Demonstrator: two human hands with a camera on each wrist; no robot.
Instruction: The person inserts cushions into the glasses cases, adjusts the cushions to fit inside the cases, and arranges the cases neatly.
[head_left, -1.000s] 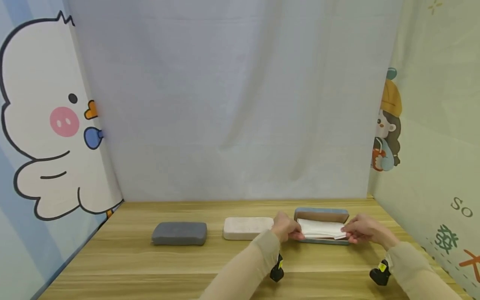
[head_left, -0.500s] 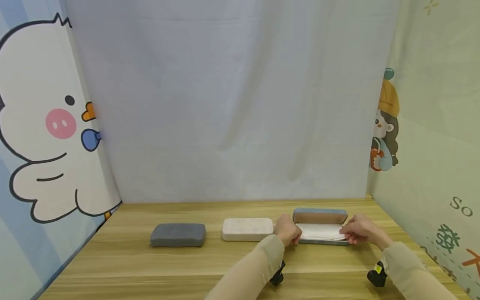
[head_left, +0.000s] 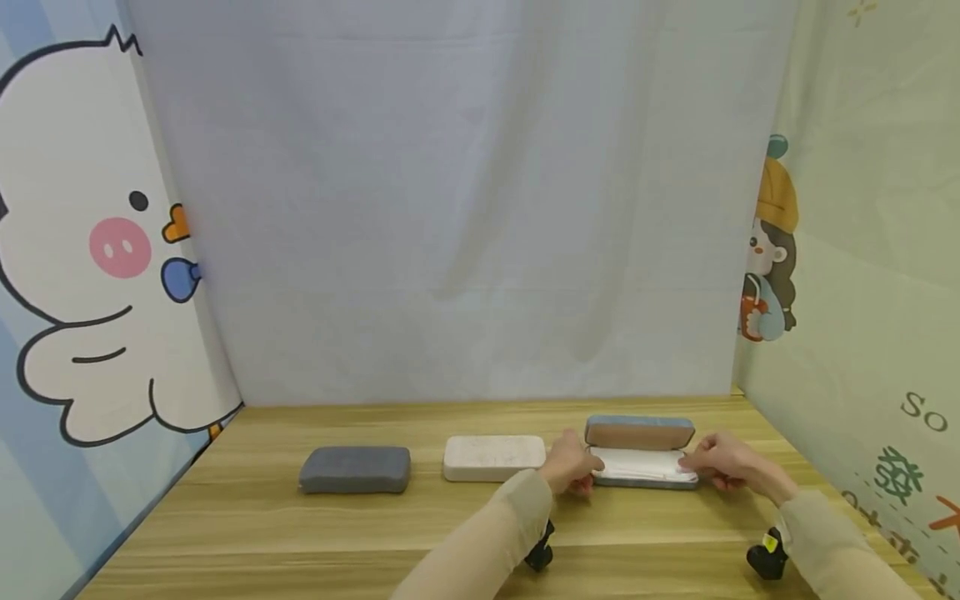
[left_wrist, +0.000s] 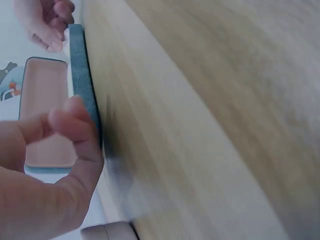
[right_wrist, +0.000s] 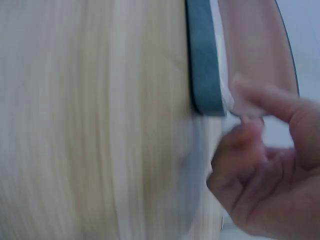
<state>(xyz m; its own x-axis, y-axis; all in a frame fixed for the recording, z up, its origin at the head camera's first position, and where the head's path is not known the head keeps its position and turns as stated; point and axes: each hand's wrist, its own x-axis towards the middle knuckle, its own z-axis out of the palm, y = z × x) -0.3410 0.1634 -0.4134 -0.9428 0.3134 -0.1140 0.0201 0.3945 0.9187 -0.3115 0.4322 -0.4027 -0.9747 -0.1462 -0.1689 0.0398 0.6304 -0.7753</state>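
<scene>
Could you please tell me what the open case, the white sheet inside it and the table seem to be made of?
The open case looks like a rigid shell in matte blue-grey fabric or leatherette, with a smooth tan lining inside its lid. The white sheet looks like thin soft cloth or tissue; it lies in loose folds. The table looks like wood or wood-grain laminate with a smooth satin finish and pale streaks.

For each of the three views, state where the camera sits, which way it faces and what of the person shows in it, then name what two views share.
Head: sits high, looking forward and down at the table with three cases; both sleeves, left hand and right hand at the open case.
Left wrist: low beside the case's left end, looking along its blue edge; the left hand's fingers show near, the right hand far.
Right wrist: low by the case's right end; curled right fingers show.
Shared: both wrist views show the blue edge and pink-lined lid.
</scene>
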